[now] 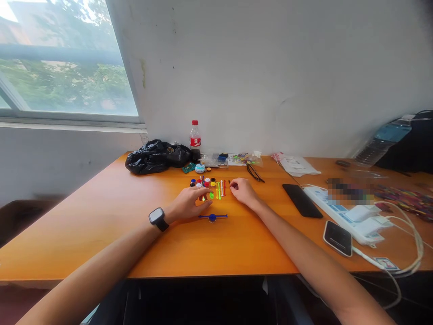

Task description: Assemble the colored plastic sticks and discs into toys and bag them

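My left hand (189, 203), a watch on its wrist, reaches in from the left with thumb and fingers curved around a small green disc (211, 195) at the fingertips. Below it lies a blue spinner arrow (213, 216) with a round centre. Beyond the fingers, several small coloured discs (207, 180) sit in a cluster, partly covered by the hand. Yellow, green, white and red arrow strips (220, 189) lie side by side between my hands. My right hand (242, 191) rests to their right, fingertips pinched together; whatever they hold is too small to name.
At the back stand a black plastic bag (155, 157), a cola bottle (195, 140) and clear bags of parts (241, 159). Black-handled pliers (254, 172) lie nearby. On the right are a black phone (301, 201), a white power strip (341, 214) and a white-edged device (337, 238) with cables.
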Motion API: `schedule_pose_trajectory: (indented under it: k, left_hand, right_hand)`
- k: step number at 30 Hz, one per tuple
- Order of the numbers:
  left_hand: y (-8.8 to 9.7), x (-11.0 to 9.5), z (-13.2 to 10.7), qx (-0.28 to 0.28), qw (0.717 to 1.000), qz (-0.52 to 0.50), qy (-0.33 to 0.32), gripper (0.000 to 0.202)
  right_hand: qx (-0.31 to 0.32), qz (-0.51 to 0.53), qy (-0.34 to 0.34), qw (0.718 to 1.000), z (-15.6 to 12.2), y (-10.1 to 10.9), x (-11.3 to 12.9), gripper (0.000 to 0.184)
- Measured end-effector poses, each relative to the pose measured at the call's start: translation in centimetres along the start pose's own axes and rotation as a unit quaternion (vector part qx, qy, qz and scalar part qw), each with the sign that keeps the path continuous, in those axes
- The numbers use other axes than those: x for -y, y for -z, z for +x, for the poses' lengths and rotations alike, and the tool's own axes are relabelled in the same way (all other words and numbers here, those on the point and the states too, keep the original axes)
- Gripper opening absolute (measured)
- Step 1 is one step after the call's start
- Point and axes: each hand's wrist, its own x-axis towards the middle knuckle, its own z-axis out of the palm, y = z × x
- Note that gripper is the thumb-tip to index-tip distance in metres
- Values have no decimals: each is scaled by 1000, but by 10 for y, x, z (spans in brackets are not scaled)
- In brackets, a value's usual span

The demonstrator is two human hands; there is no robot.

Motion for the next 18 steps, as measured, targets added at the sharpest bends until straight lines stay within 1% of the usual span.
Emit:
schedule_pose_trajectory:
  k: [4,10,18]
  left_hand:
    - [0,0,0,-1,1000,0,-2,30]
    - [-1,1,0,1,1000,2,-1,29]
    - [0,-1,0,2,1000,4,-1,28]
  right_hand:
    - [12,24,11,1000,-1,-2,5,14]
    - [36,36,67,996,-3,-4,11,17]
    - [42,39,76,995,-6,-4,13,21]
